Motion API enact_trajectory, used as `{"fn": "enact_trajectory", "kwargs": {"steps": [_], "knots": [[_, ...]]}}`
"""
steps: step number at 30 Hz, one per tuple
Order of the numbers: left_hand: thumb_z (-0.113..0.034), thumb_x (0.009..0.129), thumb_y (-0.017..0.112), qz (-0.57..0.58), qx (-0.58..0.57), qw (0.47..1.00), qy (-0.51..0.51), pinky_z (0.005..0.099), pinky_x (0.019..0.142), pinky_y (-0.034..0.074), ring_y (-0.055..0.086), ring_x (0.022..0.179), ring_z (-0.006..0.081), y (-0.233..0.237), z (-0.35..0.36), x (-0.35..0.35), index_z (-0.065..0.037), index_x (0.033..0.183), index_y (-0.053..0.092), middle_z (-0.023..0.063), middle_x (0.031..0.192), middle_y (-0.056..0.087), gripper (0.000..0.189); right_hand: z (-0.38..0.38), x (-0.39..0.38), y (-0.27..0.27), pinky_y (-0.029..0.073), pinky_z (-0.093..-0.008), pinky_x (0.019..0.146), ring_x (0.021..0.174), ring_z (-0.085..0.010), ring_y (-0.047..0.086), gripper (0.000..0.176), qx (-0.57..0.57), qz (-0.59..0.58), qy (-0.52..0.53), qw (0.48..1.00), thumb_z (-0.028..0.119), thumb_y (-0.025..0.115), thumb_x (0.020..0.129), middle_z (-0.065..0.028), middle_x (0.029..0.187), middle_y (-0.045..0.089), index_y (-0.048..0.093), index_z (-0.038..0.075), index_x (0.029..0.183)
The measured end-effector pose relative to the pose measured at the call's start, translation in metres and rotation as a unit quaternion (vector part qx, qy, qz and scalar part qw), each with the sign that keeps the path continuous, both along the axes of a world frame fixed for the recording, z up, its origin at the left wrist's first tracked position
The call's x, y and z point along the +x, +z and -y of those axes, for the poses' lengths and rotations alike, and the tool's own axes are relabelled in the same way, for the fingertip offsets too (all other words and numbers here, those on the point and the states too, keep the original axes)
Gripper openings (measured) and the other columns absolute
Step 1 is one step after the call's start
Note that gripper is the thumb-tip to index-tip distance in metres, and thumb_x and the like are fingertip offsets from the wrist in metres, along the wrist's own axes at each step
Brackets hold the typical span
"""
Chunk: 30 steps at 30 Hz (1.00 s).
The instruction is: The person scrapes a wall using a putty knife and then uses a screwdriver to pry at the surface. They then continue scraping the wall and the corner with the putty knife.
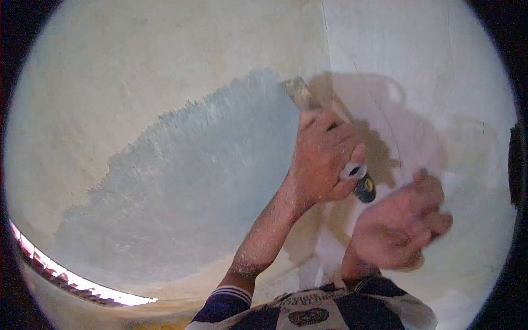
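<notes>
My left hand [325, 154] reaches up to the wall, fingers wrapped round what looks like a scraper [300, 93]. Its flat head lies at the upper right edge of a grey-blue patch [220, 165] with a jagged, streaked border. Below the fist pokes out the scraper's black handle end [366, 190], which has a yellow spot. A whitish loop [353, 171] with a dark opening shows beside the thumb. Pale specks dot my left forearm. My right hand [404, 228] hovers lower right, blurred, with fingers curled in and nothing visible in them.
Cream wall [154, 49] spreads over the upper left, meeting a whiter wall [407, 38] along a vertical line. Thin cracks run down the whiter side. A bright slit opening [82, 286] lies lower left. A dark object [515, 165] stands at the right edge.
</notes>
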<state>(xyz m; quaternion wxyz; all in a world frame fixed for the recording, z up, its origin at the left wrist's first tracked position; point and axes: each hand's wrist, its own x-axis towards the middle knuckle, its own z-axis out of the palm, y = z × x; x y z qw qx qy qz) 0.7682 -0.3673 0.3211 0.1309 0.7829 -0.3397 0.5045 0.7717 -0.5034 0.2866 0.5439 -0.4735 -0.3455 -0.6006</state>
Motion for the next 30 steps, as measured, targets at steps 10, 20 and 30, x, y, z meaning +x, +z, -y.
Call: {"fn": "enact_trajectory", "kwargs": {"steps": [10,20,30], "knots": [[-0.027,0.078,0.059,0.007,0.008,0.999,-0.032,0.0483,0.074,0.035,0.052,0.080,0.0337,-0.002,-0.016,0.008,-0.006,0.077,0.062,0.0095,0.086,0.061,0.022,-0.010,0.000,0.004,0.037,-0.0528,0.100,0.080,-0.0227,0.044,0.026,0.045,-0.056,0.011,0.997,0.034,0.041,0.097,-0.0093,0.082,0.045,0.040,0.010,0.089],[-0.027,0.071,0.063,-0.005,-0.027,0.999,-0.020,0.0490,0.077,0.036,0.053,0.083,0.0333,-0.007,-0.011,0.003,-0.006,0.076,0.061,0.0084,0.081,0.058,0.022,-0.008,-0.010,-0.005,0.041,-0.0516,0.092,0.090,-0.0270,0.048,0.021,0.081,-0.028,-0.006,0.996,0.031,0.042,0.095,-0.0081,0.082,0.049,0.047,0.011,0.090],[-0.023,0.074,0.062,0.003,-0.027,0.999,-0.038,0.0485,0.080,0.039,0.054,0.081,0.0321,-0.003,-0.011,0.004,-0.004,0.076,0.062,0.0091,0.081,0.060,0.019,-0.006,-0.020,-0.015,0.043,-0.0549,0.090,0.090,-0.0298,0.052,0.028,0.041,-0.046,0.012,0.998,0.034,0.044,0.096,-0.0075,0.081,0.051,0.050,0.008,0.088]]}}
